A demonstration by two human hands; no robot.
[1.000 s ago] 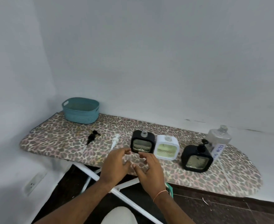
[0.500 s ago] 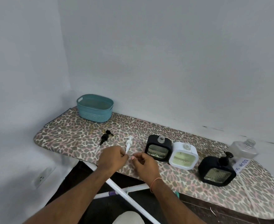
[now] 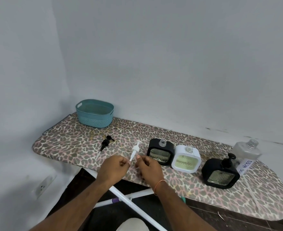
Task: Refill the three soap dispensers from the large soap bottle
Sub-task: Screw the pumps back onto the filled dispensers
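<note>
Both hands have drawn back from the black dispenser toward the white pump. Now the left hand point(image 3: 112, 169) sits just left of frame centre, fingers curled, its fingertips at the lower end of the white pump's point(image 3: 134, 150) tube; whether it actually pinches the tube I cannot tell. The right hand point(image 3: 148, 167) is just beside it, fingers curled too, thumb up near the tube; whether it touches is unclear.

On the ironing board point(image 3: 67, 140), the white pump lies tilted, head pointing toward the upper right. A black pump point(image 3: 105, 144) lies to its left. Right of centre stand an open black dispenser point(image 3: 160, 154) and an open white dispenser point(image 3: 185, 159), touching. Further right a second black dispenser point(image 3: 220, 174) has its pump on. Behind it, at the right edge, is the large clear bottle point(image 3: 248, 149), uncapped. A teal basket point(image 3: 95, 113) sits at the board's upper left end.
</note>
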